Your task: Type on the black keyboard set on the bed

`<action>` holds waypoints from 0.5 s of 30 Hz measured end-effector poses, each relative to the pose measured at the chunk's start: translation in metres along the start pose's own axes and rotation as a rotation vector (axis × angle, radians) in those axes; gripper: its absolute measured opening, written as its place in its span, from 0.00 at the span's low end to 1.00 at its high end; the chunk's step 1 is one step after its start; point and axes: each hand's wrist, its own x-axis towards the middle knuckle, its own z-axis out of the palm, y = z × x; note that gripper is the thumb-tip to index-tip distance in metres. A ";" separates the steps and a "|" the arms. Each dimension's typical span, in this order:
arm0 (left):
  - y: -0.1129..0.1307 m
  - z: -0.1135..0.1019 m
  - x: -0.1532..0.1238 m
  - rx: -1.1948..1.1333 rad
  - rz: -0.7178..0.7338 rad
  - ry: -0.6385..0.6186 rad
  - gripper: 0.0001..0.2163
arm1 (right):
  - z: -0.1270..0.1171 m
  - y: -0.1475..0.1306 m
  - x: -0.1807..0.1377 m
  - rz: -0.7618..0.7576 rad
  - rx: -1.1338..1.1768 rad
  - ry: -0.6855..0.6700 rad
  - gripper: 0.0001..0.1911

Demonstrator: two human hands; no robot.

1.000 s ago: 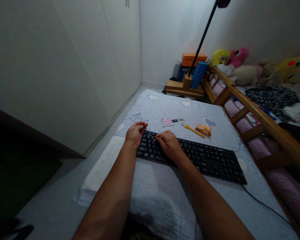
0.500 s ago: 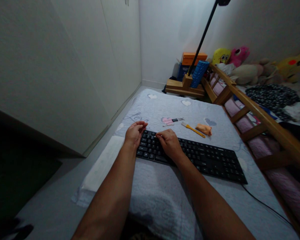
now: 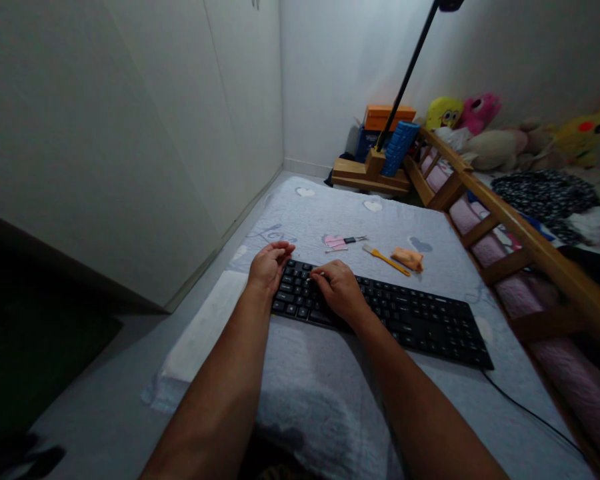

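A black keyboard (image 3: 430,325) lies slanted across the bed cover in front of me. My left hand (image 3: 269,268) rests against its left end, fingers loosely curved and apart above the corner. Over the keys on the left part, my right hand (image 3: 337,283) is closed in a pinch. A small white tip, apparently a cotton swab (image 3: 309,279), pokes out from its fingertips down at the keys; its rest is hidden by the hand. Beyond the keyboard lie another cotton swab (image 3: 337,250), black-handled tweezers (image 3: 351,240) and a yellow-handled brush (image 3: 387,259).
A crumpled orange cloth (image 3: 407,259) sits beside the brush. The keyboard's cable (image 3: 530,410) trails off to the lower right. A wooden bed rail (image 3: 520,207) runs along the right, with plush toys behind it. White cupboard doors (image 3: 180,133) stand at left, a black pole (image 3: 407,73) at the back.
My right hand has shifted very slightly, and the white tip at its fingers shows a little lower and further left over the keys. My left hand stays almost in place.
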 end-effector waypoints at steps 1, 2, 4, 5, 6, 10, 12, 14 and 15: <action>0.000 0.000 0.000 -0.001 -0.001 0.001 0.08 | -0.001 0.001 0.000 0.000 -0.003 0.004 0.07; 0.000 0.000 0.000 -0.001 -0.002 0.003 0.08 | -0.002 0.002 -0.001 0.000 -0.006 0.010 0.07; 0.000 -0.001 0.001 -0.002 -0.007 0.005 0.08 | -0.003 0.004 -0.001 -0.001 -0.010 0.016 0.07; -0.001 -0.001 0.001 -0.002 -0.006 0.003 0.08 | -0.004 0.004 -0.002 -0.003 -0.010 0.018 0.07; -0.001 -0.001 0.001 -0.001 -0.003 -0.001 0.08 | -0.005 0.005 -0.002 -0.005 -0.009 0.017 0.07; -0.001 -0.001 0.000 0.003 0.008 -0.004 0.09 | -0.007 0.006 -0.003 -0.009 -0.009 0.019 0.07; -0.001 0.000 0.000 0.008 0.005 -0.001 0.09 | -0.008 0.006 -0.003 -0.003 -0.012 0.018 0.08; 0.000 0.001 -0.001 0.014 0.003 0.004 0.09 | -0.009 0.006 -0.003 0.004 -0.013 0.015 0.08; 0.000 0.001 -0.001 0.017 0.000 0.008 0.09 | -0.009 0.006 -0.003 0.007 -0.014 0.014 0.08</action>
